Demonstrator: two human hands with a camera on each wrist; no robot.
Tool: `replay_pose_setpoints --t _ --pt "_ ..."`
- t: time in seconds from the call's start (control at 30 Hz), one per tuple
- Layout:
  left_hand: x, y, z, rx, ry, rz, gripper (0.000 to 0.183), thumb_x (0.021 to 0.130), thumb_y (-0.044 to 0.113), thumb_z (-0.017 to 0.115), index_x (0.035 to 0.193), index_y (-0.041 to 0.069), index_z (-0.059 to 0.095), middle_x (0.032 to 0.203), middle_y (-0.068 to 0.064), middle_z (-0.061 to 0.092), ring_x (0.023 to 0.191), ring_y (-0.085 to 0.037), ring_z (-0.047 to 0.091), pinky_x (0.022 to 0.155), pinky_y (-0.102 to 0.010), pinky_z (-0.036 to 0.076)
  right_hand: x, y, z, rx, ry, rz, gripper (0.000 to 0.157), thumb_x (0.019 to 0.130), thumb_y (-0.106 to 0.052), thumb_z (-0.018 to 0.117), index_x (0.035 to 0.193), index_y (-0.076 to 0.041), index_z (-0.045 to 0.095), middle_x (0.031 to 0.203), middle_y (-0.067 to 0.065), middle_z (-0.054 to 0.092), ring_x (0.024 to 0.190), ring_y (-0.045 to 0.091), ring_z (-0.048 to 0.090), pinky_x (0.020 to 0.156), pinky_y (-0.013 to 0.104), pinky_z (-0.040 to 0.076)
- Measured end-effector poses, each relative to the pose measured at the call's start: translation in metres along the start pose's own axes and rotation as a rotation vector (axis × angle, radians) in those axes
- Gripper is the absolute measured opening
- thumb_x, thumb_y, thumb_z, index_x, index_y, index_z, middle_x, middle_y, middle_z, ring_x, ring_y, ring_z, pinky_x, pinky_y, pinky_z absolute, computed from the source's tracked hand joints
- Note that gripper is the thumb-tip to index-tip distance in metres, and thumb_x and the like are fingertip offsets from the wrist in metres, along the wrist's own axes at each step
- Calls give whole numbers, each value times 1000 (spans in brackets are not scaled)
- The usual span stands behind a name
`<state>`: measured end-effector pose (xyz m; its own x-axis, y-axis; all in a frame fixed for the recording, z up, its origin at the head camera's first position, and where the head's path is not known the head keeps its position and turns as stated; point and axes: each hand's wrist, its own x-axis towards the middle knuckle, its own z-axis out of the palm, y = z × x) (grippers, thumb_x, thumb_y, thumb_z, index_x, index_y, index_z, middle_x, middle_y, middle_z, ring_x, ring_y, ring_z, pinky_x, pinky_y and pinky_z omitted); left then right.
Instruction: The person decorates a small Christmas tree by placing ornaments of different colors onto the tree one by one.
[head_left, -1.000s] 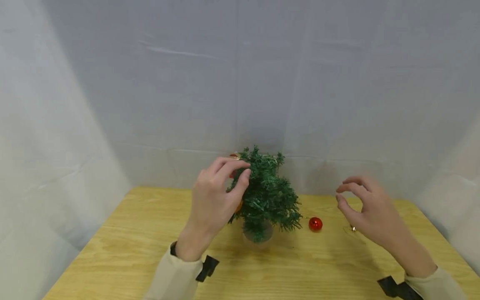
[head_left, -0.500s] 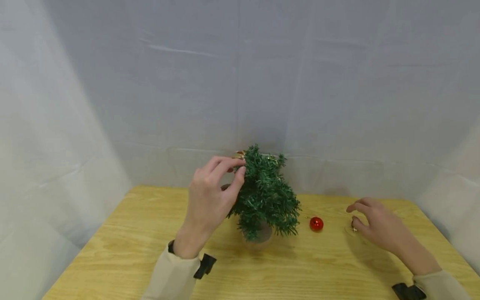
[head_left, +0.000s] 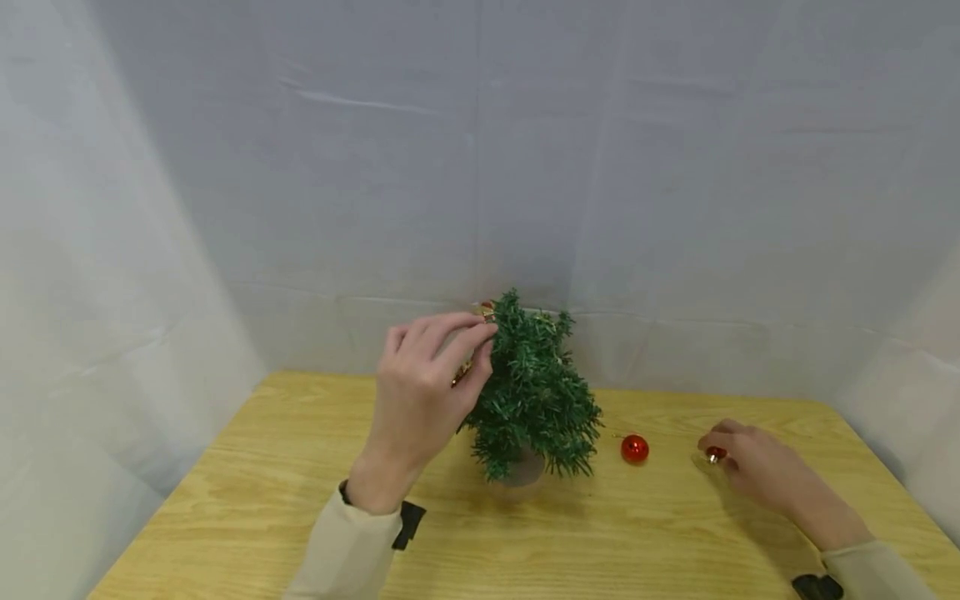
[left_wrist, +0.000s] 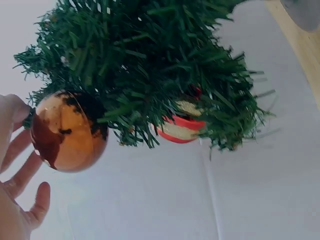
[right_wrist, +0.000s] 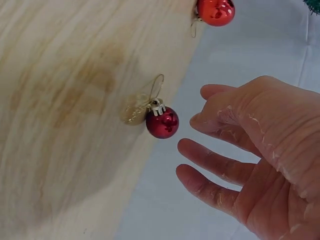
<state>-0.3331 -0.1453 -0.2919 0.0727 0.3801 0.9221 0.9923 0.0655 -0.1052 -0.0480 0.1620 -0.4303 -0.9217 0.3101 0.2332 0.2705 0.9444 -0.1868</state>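
Holds the right hand (right_wrist: 280, 145) just beside, not touching, a gold-corded dark red bauble (right_wrist: 162, 123) on the desk (right_wrist: 55, 150), with a brighter red bauble (right_wrist: 216, 11) beyond.

A screened-off booth, like a makeshift studio – whether in a home, lab or workshop cannot be told: in the head view, a creased grey-white backdrop (head_left: 480, 183) hangs at 12 o'clock, pale side sheets (head_left: 75, 317) at 9 and 3 – a wood-grain table (head_left: 600, 542) at 6
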Motion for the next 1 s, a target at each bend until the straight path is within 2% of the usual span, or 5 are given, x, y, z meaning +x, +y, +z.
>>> replay_pose_setpoints --t 0.33,0.5,0.63,0.8,1.0 --pt "-5 -4 1 48 -10 54 19 96 15 69 113 14 78 113 -4 76 104 -27 67 88 -51 47 -2 6 4 -10 -73 35 30 82 13 68 101 -9 76 100 3 69 84 22 70 68 31 58" --pt "-7 -6 2 57 -17 48 20 97 15 68 115 15 78 114 -4 76 104 -27 67 90 -52 45 -4 7 6 -9 -66 17 31 80 14 68 99 -10 75 97 1 68 83 21 68 67 30 57" --pt "-8 -4 3 74 -15 31 21 97 14 68 115 14 77 114 -4 75 104 -27 67 90 -53 45 2 13 6 -21 -14 -2 30 80 11 70 99 -12 75 96 -1 66 79 15 67 66 28 56" --pt "-9 -1 3 94 -11 4 21 97 13 67 115 13 77 113 -4 76 103 -27 67 90 -52 45 12 22 7 -22 -8 -6 30 82 9 70 106 -9 75 105 6 69 81 16 68 66 31 56" --pt "-10 5 4 126 -15 -16 21 97 14 66 115 14 78 113 -4 76 102 -27 68 90 -51 45 23 37 12 -30 -22 -75 33 82 13 70 109 -6 76 109 12 70 84 23 70 67 34 59"
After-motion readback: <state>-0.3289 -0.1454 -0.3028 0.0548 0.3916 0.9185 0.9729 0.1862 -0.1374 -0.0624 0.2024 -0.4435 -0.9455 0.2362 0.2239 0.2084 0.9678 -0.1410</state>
